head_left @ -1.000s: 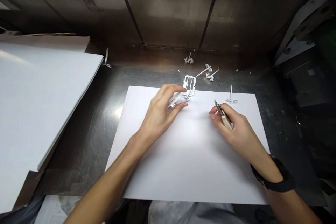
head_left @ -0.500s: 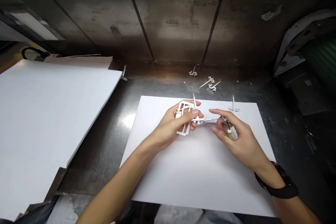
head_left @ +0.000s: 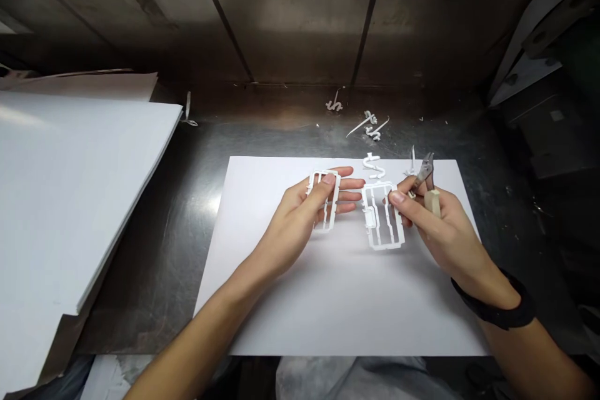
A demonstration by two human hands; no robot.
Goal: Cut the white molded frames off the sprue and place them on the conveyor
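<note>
Fingers of both hands are closed on white plastic parts frames held just above a white sheet. Going from largest to smallest: a dark metal surface (head_left: pixel 197 156) carries everything, with a tall stack of white sheets (head_left: pixel 70 187) at nine o'clock. At the centre lies a single white sheet (head_left: pixel 328 300), over which both hands work. At its ten o'clock side, the left hand (head_left: pixel 300 219) pinches a smaller frame (head_left: pixel 323 200) between thumb and fingertips. At two o'clock, the right hand (head_left: pixel 431 225) grips a larger frame (head_left: pixel 382 215) by its right edge while also keeping small cutters (head_left: pixel 427 178) tucked against the palm, tips pointing to twelve o'clock. Cut plastic scraps (head_left: pixel 372 126) lie scattered at twelve o'clock on the bare metal, one curled scrap (head_left: pixel 374 165) resting on the sheet's far edge. Judging by this, the two frames are already apart and some trimming is done; both frames hold their inner bars, so more cutting seems left.
</note>
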